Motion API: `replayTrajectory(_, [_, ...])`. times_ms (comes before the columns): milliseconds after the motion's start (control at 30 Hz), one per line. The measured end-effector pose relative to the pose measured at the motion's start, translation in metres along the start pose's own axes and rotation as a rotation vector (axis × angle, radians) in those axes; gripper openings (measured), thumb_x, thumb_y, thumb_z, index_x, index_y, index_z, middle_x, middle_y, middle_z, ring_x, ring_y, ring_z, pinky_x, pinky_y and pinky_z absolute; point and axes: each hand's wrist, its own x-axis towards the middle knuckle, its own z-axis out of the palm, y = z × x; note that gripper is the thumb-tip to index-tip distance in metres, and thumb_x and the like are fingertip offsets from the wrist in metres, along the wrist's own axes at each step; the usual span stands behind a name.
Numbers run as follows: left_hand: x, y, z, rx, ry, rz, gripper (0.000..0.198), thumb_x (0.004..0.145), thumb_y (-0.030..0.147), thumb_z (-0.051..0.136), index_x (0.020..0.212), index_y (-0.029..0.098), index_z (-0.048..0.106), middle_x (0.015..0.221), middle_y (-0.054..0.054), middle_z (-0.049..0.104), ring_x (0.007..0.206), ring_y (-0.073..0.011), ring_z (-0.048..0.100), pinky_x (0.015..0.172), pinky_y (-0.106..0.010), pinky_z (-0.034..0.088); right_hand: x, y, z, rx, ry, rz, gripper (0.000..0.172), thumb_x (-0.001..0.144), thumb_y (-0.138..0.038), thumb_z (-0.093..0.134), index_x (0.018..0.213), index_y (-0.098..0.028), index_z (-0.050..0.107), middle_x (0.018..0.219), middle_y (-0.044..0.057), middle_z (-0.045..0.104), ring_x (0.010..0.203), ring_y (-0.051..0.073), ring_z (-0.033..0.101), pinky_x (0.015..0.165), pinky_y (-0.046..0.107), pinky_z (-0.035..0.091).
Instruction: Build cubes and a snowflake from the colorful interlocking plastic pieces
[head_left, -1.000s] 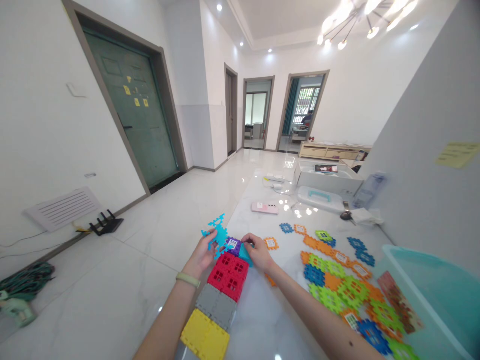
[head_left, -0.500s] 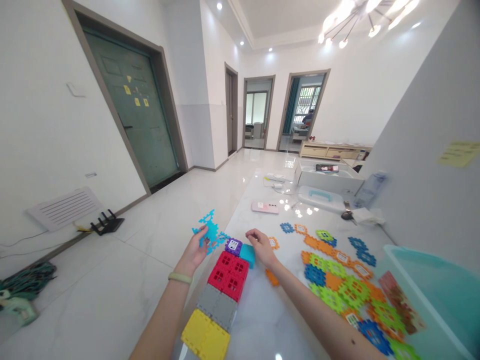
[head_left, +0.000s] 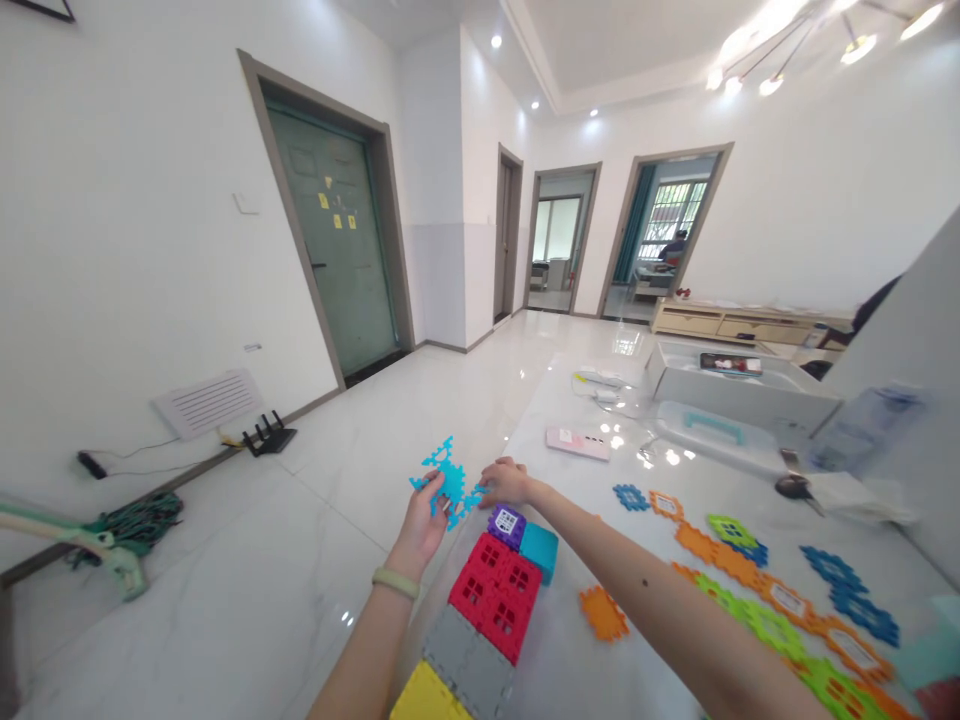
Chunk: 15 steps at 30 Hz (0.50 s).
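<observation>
While the left hand [head_left: 426, 512] grips one flat cyan interlocking plastic piece [head_left: 450, 478] between thumb and fingers, raised above the table, the right hand [head_left: 507, 483] is narrowly half-curled, holding nothing, its fingers [head_left: 486, 480] at that piece's edge; contact cannot be confirmed. Below, on the white marble table [head_left: 559, 640], five blocks adjoin: one purple cube [head_left: 507, 526], one teal cube [head_left: 540, 552], one red block [head_left: 495, 597], one grey block [head_left: 466, 660], one yellow block [head_left: 427, 697] — one flat orange piece [head_left: 602, 612] lies apart.
</observation>
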Motion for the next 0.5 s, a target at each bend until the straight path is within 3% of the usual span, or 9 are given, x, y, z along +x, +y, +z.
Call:
replayTrajectory(100, [-0.005,0.007,0.004,0.019,-0.018,0.017,0.039,0.058,0.023,0.087,0.085,0.018,0.060,0.073,0.003,0.068,0.056,-0.0109,0.062,0.052,-0.021,0.045,-0.006,-0.001,-0.008,0.102,0.049,0.003,0.026,0.061,-0.040,0.078,0.076,-0.019,0.070,0.089,0.007,0.073,0.107,0.031,0.059,0.090,0.042,0.044])
replayTrajectory(200, [-0.019,0.019,0.017,0.052,-0.047,0.032,0.040,0.056,0.023,0.089,0.083,0.018,0.059,0.069,0.004,0.066,0.055,-0.0100,0.061,0.050,-0.020,0.043,-0.032,-0.007,-0.029,0.254,0.138,-0.022,0.027,0.079,-0.043,0.061,0.084,-0.016,0.064,0.083,0.007,0.071,0.083,0.022,0.066,0.073,0.034,0.050])
replayTrajectory(333, [-0.055,0.036,0.059,0.111,-0.141,0.037,0.042,0.056,0.020,0.089,0.084,0.018,0.059,0.068,0.004,0.065,0.054,-0.0100,0.060,0.051,-0.020,0.044,-0.103,-0.030,-0.066,0.407,0.253,-0.084,0.039,0.082,-0.047,0.057,0.107,-0.017,0.055,0.077,0.004,0.069,0.064,0.016,0.065,0.058,0.028,0.050])
replayTrajectory(500, [-0.117,0.038,0.122,0.257,-0.259,0.118,0.045,0.057,0.023,0.089,0.089,0.019,0.058,0.071,0.004,0.064,0.058,-0.0102,0.060,0.051,-0.019,0.045,-0.212,-0.074,-0.100,0.559,0.457,-0.194,0.033,0.082,-0.043,0.065,0.102,-0.018,0.059,0.070,-0.001,0.063,0.057,0.012,0.059,0.055,0.025,0.048])
